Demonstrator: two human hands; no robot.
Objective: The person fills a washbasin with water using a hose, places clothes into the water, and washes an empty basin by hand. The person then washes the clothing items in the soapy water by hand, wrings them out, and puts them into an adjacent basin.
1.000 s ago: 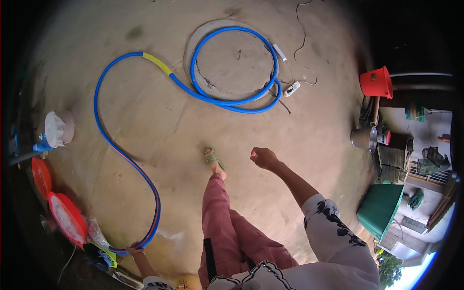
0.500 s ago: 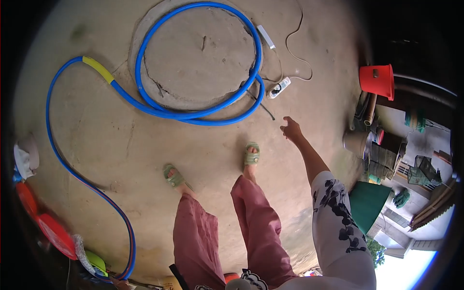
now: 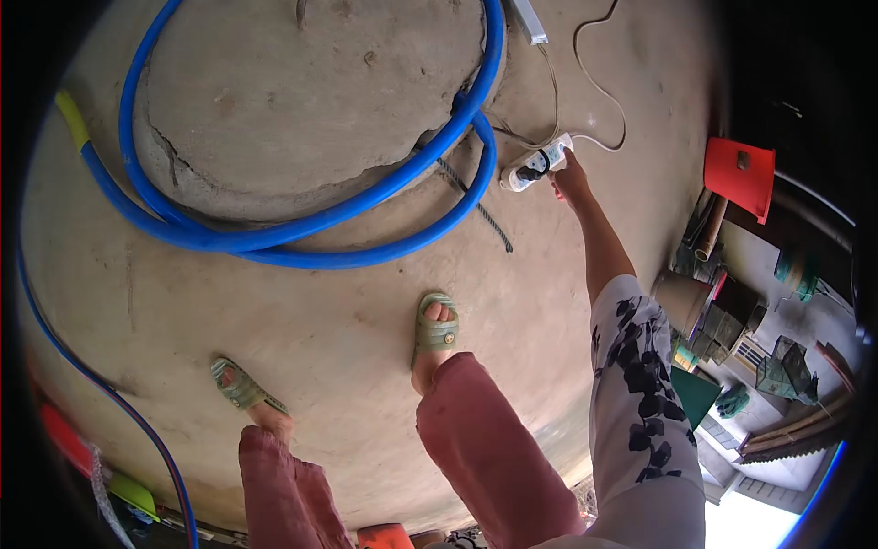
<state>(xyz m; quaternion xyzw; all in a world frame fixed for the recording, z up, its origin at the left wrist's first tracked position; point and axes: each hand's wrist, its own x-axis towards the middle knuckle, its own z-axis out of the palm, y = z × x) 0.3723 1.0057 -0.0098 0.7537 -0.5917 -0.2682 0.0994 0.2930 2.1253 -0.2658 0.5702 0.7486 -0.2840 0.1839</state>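
Note:
My right hand (image 3: 572, 179) is at the right side of a white power strip (image 3: 555, 151) on the concrete floor. The fingers close on the strip's edge; part of the grip is hidden behind the hand. A black plug (image 3: 529, 173) sits in the strip's lower-left end. A pale cord (image 3: 599, 84) runs from its upper end and curves up across the floor. Left of the strip lies a thick blue hose (image 3: 402, 190) in a large loop. A short dark rope end (image 3: 494, 227) sticks out from under it. My left hand is not in view.
A white box-shaped adapter (image 3: 528, 20) lies above the strip. At the right stand a red bucket (image 3: 739, 174) and a grey bucket (image 3: 681, 300). A yellow sleeve (image 3: 70, 119) covers part of the hose at far left. My feet in green sandals (image 3: 434, 334) stand below the loop.
My right hand has moved up from bare floor to the power strip and touches it. My view has shifted closer, so the hose loop and strip appear larger.

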